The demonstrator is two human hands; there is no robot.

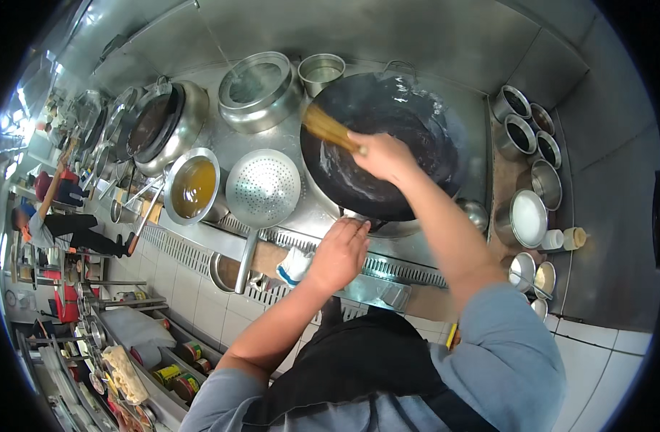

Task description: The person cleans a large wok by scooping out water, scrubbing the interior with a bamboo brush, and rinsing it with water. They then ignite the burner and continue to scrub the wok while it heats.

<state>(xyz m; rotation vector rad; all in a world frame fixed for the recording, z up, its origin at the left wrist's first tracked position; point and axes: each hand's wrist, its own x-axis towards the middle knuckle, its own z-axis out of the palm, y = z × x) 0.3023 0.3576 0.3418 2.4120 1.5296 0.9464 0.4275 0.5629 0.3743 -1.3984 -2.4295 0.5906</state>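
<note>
My right hand (381,156) grips a bamboo wok brush (330,128), its bristle end over the left side of a large dark wok (416,178). Wet streaks and white patches show on the wok's inner surface. At the near rim, my left hand (341,251) has its fingers on or beside a small piece there; the fingers hide what it holds. A perforated steel strainer (263,188) lies left of the wok, its handle pointing towards me. A white cloth (296,265) lies on the front ledge near my left wrist.
A steel bowl of yellow oil (192,190) stands left of the strainer. Behind are a lidded steel pot (257,102) and a small pot (321,73). Another wok (151,121) sits farther left. Several steel containers (529,218) line the right shelf. A person (65,229) is at far left.
</note>
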